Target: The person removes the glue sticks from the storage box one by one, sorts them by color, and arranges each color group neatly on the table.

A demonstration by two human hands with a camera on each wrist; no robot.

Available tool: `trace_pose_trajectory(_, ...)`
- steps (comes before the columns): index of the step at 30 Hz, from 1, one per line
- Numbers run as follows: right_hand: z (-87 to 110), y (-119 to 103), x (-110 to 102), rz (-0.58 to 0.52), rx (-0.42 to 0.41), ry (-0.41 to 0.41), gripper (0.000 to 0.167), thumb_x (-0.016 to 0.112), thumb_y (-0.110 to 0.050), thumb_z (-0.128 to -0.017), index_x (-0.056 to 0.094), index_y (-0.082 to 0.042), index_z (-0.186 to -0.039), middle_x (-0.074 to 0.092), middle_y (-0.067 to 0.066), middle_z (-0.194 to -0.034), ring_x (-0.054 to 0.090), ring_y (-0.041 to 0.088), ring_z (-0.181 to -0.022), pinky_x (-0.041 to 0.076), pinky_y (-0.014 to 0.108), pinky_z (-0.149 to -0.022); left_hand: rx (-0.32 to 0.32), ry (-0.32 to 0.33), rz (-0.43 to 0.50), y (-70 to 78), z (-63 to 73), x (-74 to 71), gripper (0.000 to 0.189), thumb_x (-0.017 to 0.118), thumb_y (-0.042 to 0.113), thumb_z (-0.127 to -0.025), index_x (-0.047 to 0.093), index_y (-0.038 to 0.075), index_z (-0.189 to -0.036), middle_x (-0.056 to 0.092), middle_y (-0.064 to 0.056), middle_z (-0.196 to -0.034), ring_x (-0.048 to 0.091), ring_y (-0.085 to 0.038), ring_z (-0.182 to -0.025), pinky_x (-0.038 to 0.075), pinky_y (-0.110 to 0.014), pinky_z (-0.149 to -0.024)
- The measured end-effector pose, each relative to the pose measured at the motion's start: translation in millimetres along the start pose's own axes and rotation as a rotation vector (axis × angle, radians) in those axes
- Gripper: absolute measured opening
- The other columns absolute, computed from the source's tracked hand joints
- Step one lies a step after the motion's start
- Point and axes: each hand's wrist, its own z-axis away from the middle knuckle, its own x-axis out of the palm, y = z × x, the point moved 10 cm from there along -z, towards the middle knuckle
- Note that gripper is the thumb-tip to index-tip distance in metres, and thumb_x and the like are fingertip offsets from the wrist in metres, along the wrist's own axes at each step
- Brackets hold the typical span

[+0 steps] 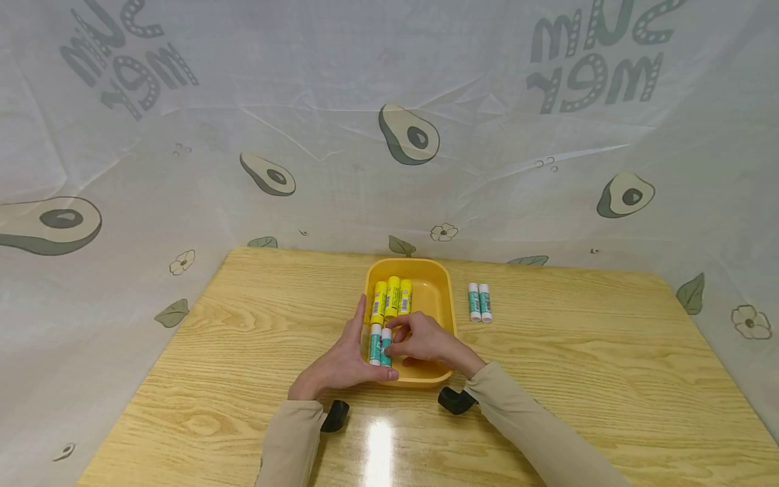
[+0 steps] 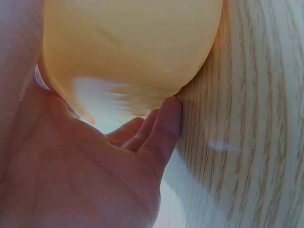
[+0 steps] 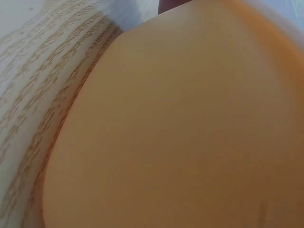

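Observation:
A yellow plastic tray (image 1: 452, 304) stands on the wooden table. My left hand (image 1: 341, 365) holds its near left corner, thumb along the near rim; in the left wrist view the fingers (image 2: 161, 130) lie against the outer wall. Inside the tray, my right hand (image 1: 422, 338) pinches a teal glue stick (image 1: 386, 358) with white ends. Touching its left side is another teal glue stick (image 1: 374, 348). Behind them several yellow glue sticks (image 1: 379, 301) lie side by side. The right wrist view is mostly filled by the tray's outer wall (image 3: 175, 123), and the right fingers are hidden there.
Two more teal glue sticks (image 1: 479, 302) lie together on the table (image 1: 584, 352), right of the tray. A pale curtain with printed avocados (image 1: 409, 134) hangs behind the table and along its sides. Black wrist-worn pieces (image 1: 335, 416) show at both sleeves.

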Motion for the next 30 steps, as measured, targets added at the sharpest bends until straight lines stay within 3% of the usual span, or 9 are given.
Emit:
trace_pose_trajectory(14, -1.0, 0.6, 1.3, -0.015, -0.009, 0.005, 0.028, 0.083, -0.015, -0.087, 0.068, -0.006, -0.11, 0.064, 0.007, -0.088, 0.064, 0.018, -0.063, 0.059, 0.028, -0.061, 0.011, -0.006, 0.012, 0.0, -0.3, 0.4, 0.14, 0.088, 0.052, -0.074, -0.022, 0.04, -0.159, -0.004, -0.013, -0.173, 0.002, -0.038, -0.159, 0.02, -0.066, -0.123)
trace_pose_trajectory(30, -0.4, -6.1, 4.6, -0.043, -0.067, -0.031, 0.032, 0.083, -0.013, -0.085, 0.061, -0.007, -0.109, 0.064, 0.008, -0.091, 0.061, 0.018, -0.071, 0.056, 0.028, -0.064, 0.019, -0.008, 0.012, -1.3, -0.2, 0.7, 0.139, 0.088, 0.052, -0.076, -0.023, 0.041, -0.159, -0.005, -0.011, -0.173, 0.004, -0.036, -0.159, 0.02, -0.065, -0.124)
